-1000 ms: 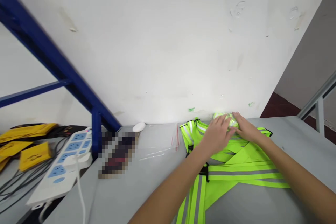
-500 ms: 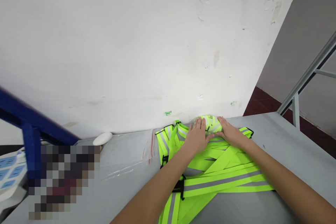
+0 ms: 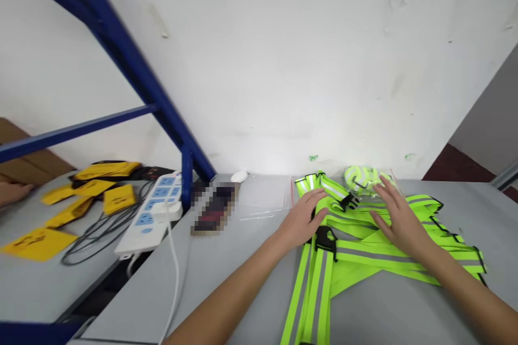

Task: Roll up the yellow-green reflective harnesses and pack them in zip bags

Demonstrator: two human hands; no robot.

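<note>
Neon-yellow reflective straps (image 3: 372, 250) with grey stripes lie in a loose heap on the grey table (image 3: 251, 285). Black plastic buckles (image 3: 326, 240) show on their left side. Against the wall sits a rolled bundle of the same strap in a clear bag (image 3: 360, 177). My left hand (image 3: 301, 221) is over the left part of the straps, fingers stretched out, gripping nothing; I cannot tell if it touches them. Just in front of the bagged bundle, my right hand (image 3: 399, 223) hovers with its fingers apart and holds nothing.
A flat clear plastic bag (image 3: 263, 207) and a small white oval object (image 3: 239, 177) lie left of the straps. Farther left are a power strip (image 3: 151, 210) with cables, a blue metal frame (image 3: 149, 89) and yellow pieces (image 3: 119, 199). Another person's hand (image 3: 14, 192) shows at the left edge.
My hands have come off the bagged bundle and moved apart, leaving it by the wall. The view has swung left, bringing the yellow pieces and the other person's hand into sight.
</note>
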